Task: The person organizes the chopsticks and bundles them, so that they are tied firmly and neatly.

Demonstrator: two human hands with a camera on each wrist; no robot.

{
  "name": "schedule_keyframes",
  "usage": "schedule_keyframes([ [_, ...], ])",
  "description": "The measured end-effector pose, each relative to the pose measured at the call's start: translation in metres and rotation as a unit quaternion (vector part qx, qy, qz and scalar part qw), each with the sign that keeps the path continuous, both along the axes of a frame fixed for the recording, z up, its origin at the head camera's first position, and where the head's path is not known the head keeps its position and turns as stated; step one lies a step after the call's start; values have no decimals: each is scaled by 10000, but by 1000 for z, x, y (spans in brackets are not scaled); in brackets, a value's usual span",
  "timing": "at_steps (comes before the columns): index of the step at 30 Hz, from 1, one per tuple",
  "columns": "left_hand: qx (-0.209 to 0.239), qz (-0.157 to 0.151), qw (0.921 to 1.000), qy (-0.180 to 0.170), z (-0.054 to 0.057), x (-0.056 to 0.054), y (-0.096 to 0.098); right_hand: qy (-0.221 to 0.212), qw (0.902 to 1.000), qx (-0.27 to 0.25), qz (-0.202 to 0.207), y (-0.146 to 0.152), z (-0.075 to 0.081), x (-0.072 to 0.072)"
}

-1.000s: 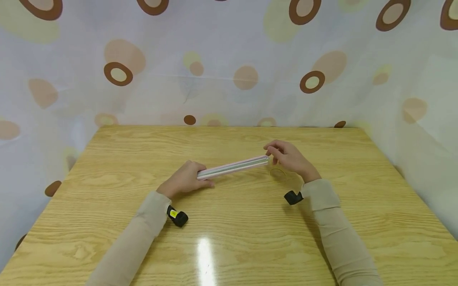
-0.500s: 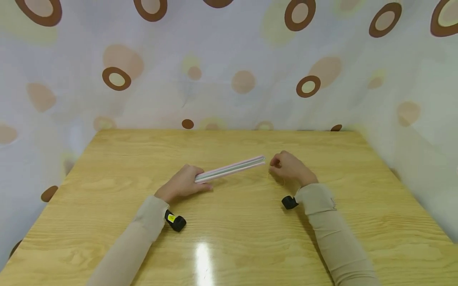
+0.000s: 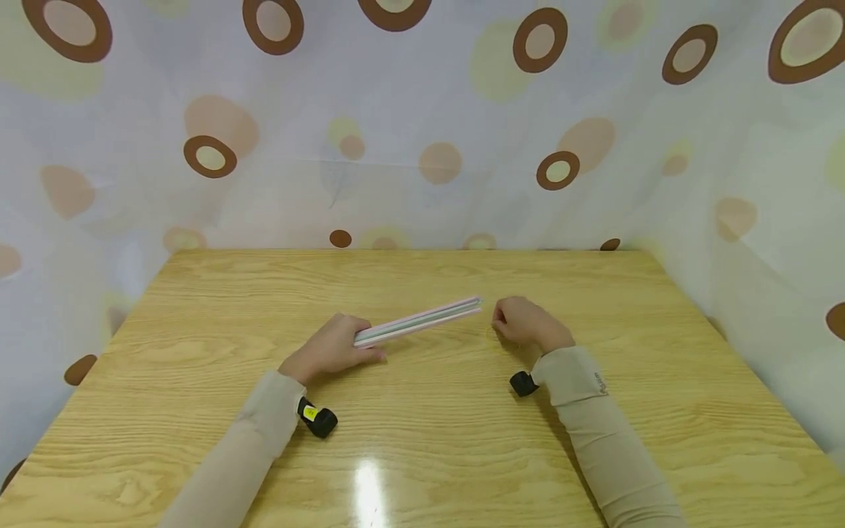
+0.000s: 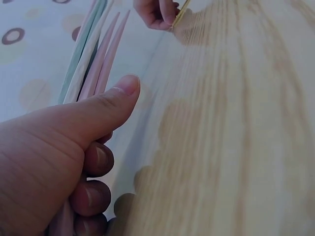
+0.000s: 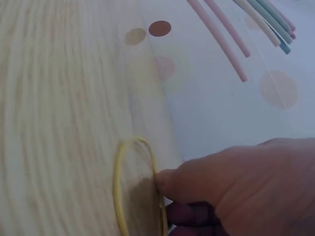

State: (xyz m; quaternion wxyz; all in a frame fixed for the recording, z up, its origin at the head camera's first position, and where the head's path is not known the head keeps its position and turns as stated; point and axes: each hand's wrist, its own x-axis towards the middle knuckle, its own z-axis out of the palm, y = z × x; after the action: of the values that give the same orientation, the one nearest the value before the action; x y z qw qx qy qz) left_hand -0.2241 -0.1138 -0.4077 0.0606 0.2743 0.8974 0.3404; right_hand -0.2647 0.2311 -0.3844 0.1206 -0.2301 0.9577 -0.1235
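My left hand (image 3: 330, 348) grips a bundle of chopsticks (image 3: 419, 321) in pink, white and teal above the table. In the left wrist view the thumb lies along the chopsticks (image 4: 102, 54) and the fingers curl round them. Their free ends point toward my right hand (image 3: 530, 324), with a small gap between. My right hand pinches a yellow rubber band (image 5: 118, 189) between thumb and fingers. The band hangs as a long loop in the right wrist view, where the loose chopstick ends (image 5: 224, 42) fan out slightly at the top.
The wooden table (image 3: 422, 433) spreads beneath both hands. A white cloth (image 3: 396, 95) with brown and beige circles hangs behind it and along both sides. Black wrist cameras (image 3: 318, 419) sit at both cuffs.
My right hand has drawn back from the chopstick ends, pinching the rubber band, and its fingers have closed up more. The left hand keeps its hold on the chopsticks. The head view has tilted up slightly.
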Motion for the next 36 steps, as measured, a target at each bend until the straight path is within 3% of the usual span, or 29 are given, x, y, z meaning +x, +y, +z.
schedule_keyframes([
  [5, -17, 17, 10000, -44, -1, 0, -1, 200, 9995, -224, 73, -3, -5, 1],
  [9, -43, 44, 10000, -60, -2, 0, -1, 264, 9942, -1028, -159, -2, -12, 0],
  [13, -79, 9, 9999, -112, -4, 1, 1, -17, 9787, -2006, -441, -2, -16, -1],
  [16, -70, 9, 9999, -104, -5, 0, 2, -203, 9599, -2735, -576, -4, -16, -2],
  [22, -91, 39, 9999, -81, -2, -1, 2, -743, 8986, -4229, -906, -12, -6, -3],
  [25, -70, 3, 9999, -95, -1, -2, 2, -841, 8839, -4511, -902, -14, -2, -3],
  [31, -111, 31, 9999, -78, 0, -5, 3, -309, 8977, -4375, -417, -19, 4, -1],
  [36, -177, 52, 9998, -80, -2, -4, 2, -95, 8954, -4431, -424, -28, 5, 2],
])
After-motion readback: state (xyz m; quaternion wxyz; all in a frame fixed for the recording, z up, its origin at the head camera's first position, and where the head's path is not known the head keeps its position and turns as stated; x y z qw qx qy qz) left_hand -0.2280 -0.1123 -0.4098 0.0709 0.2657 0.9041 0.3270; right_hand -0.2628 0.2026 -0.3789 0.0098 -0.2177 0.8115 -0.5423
